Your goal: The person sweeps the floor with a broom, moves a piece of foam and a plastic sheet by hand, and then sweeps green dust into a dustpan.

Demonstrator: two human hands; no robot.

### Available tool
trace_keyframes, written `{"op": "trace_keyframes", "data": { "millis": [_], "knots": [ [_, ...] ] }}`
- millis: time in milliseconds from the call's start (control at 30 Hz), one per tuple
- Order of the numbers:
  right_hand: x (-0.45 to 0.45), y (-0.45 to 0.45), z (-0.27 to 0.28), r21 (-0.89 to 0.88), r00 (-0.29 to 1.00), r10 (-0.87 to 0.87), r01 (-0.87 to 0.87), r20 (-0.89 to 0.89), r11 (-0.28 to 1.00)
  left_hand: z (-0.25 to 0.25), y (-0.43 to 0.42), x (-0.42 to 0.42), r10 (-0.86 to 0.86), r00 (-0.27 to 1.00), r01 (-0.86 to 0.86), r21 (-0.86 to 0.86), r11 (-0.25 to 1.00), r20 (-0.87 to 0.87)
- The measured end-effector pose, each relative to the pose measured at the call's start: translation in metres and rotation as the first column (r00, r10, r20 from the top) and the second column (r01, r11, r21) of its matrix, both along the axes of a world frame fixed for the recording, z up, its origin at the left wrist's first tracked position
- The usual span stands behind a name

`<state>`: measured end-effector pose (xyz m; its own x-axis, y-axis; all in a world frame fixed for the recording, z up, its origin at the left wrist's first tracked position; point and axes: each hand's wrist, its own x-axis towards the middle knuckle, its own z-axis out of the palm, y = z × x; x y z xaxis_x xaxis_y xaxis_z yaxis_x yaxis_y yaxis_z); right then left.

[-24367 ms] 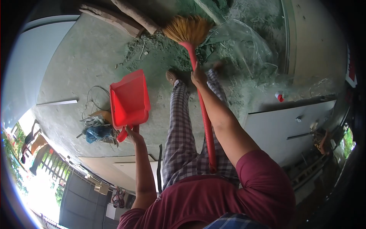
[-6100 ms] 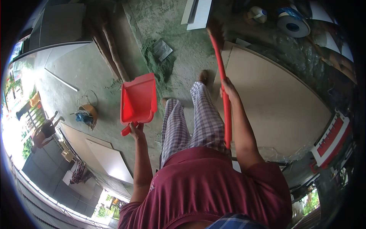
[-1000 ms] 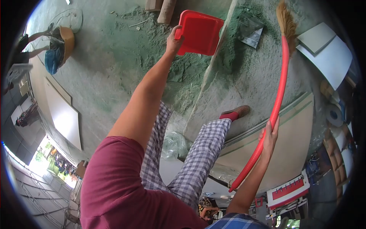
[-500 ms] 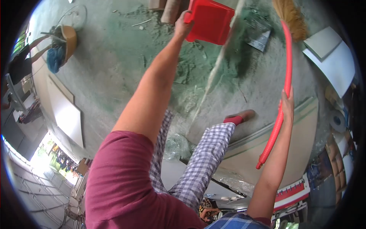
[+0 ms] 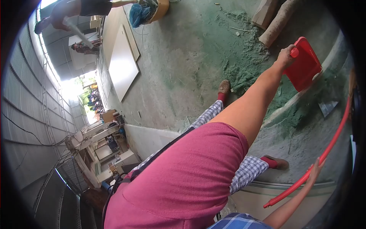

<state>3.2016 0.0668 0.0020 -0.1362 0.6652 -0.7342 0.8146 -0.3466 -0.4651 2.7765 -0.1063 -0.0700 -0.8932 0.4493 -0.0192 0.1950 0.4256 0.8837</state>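
Concrete floor [image 5: 167,65], green-grey dust over much of it. Left hand [image 5: 286,58]: grip closed round the stub handle of a red dustpan [image 5: 304,68]. Pan out at arm's length, beside the pale ridge [image 5: 286,107] that crosses the floor; whether it touches down, cannot tell. Right hand [image 5: 314,171]: grip curled on the long red broom handle [image 5: 329,150], above its lower end; finger detail too small to read. Handle slants up toward the right border of the view, bristles [image 5: 352,81] dark and partly cut off there.

Heaped dust [image 5: 244,72] between the left shoe [image 5: 224,86] and the pan. Two lengths of wood [image 5: 280,23] lie near the pan, at the upper right. Clear plastic scrap [image 5: 328,108] past the ridge, near the broom handle. Right shoe [image 5: 281,164] on the floor, left of the right hand. Far side: tan bin [image 5: 161,10] with a blue bag [image 5: 139,15] at its mouth; white panel [image 5: 122,65] nearby. Another person [image 5: 70,13] at upper left.
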Motion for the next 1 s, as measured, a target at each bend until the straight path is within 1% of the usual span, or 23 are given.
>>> {"op": "trace_keyframes", "data": {
  "millis": [200, 300, 400, 500, 533, 567, 633, 700, 733, 767, 800, 833, 867, 900, 933, 967, 1000],
  "knots": [
    [-0.019, -0.034, 0.012, -0.040, 1.000, 0.004, -0.003, 0.020, 0.999, -0.005, -0.003, -0.010, -0.023, 1.000, 0.023, -0.016, 1.000, -0.020],
    [-0.021, -0.050, 0.013, -0.052, 0.999, -0.014, 0.016, 0.034, 0.999, -0.006, -0.003, -0.011, -0.021, 1.000, 0.021, -0.042, 0.999, 0.022],
    [-0.024, -0.065, 0.015, -0.091, 1.000, -0.017, 0.016, -0.013, 0.996, -0.007, -0.003, -0.013, -0.027, 1.000, 0.027, -0.047, 0.999, 0.006],
    [-0.027, -0.081, 0.009, -0.067, 0.999, -0.007, 0.004, -0.037, 0.998, -0.010, -0.005, -0.015, -0.031, 0.999, 0.031, -0.059, 0.998, 0.007],
    [-0.027, -0.087, 0.011, -0.053, 0.999, 0.027, -0.029, -0.042, 0.998, -0.011, -0.004, -0.015, -0.037, 0.999, 0.037, -0.055, 0.998, 0.012],
    [-0.028, -0.092, 0.015, -0.049, 0.999, 0.022, -0.024, -0.036, 0.998, -0.011, -0.005, -0.015, -0.046, 0.999, 0.047, -0.028, 0.999, 0.020],
    [-0.033, -0.101, 0.021, -0.102, 0.998, 0.014, -0.020, -0.059, 0.995, -0.011, -0.005, -0.016, -0.062, 0.998, 0.062, 0.003, 0.998, 0.033],
    [-0.037, -0.107, 0.018, -0.100, 0.998, -0.007, 0.001, -0.067, 0.995, -0.013, -0.004, -0.018, -0.057, 0.998, 0.057, -0.030, 0.998, -0.013],
    [-0.034, -0.111, 0.004, -0.102, 0.992, 0.029, -0.042, -0.121, 0.994, -0.016, -0.009, -0.024, -0.096, 0.992, 0.094, -0.024, 0.995, -0.078],
    [-0.022, -0.110, -0.005, -0.073, 0.987, 0.055, -0.066, -0.149, 0.995, -0.018, -0.007, -0.022, -0.091, 0.996, 0.091, -0.027, 0.995, -0.007],
    [-0.014, -0.118, -0.027, -0.009, 0.975, 0.096, -0.100, -0.199, 0.995, -0.018, -0.011, -0.025, -0.087, 0.996, 0.087, -0.153, 0.984, 0.008],
    [-0.008, -0.118, -0.051, 0.056, 0.959, 0.144, -0.135, -0.244, 0.989, -0.018, -0.018, -0.034, -0.149, 0.986, 0.136, -0.154, 0.979, -0.076],
    [-0.028, -0.125, -0.030, 0.012, 0.952, 0.132, -0.134, -0.275, 0.991, -0.020, -0.020, -0.038, -0.107, 0.994, 0.099, -0.187, 0.977, -0.037],
    [-0.034, -0.130, -0.028, 0.011, 0.962, 0.131, -0.132, -0.238, 0.991, -0.024, -0.023, -0.041, -0.097, 0.995, 0.099, -0.069, 0.993, 0.029],
    [-0.035, -0.134, -0.027, 0.009, 0.971, 0.129, -0.130, -0.201, 0.992, -0.040, -0.020, -0.043, -0.121, 0.992, 0.120, -0.028, 0.992, -0.025],
    [-0.053, -0.139, -0.012, -0.053, 0.978, 0.074, -0.086, -0.193, 0.995, -0.050, -0.025, -0.052, -0.144, 0.990, 0.144, 0.065, 0.987, 0.001],
    [-0.066, -0.144, 0.005, -0.113, 0.983, 0.018, -0.039, -0.182, 0.993, -0.056, -0.028, -0.055, -0.170, 0.985, 0.169, 0.096, 0.981, 0.002]
  ]
}}
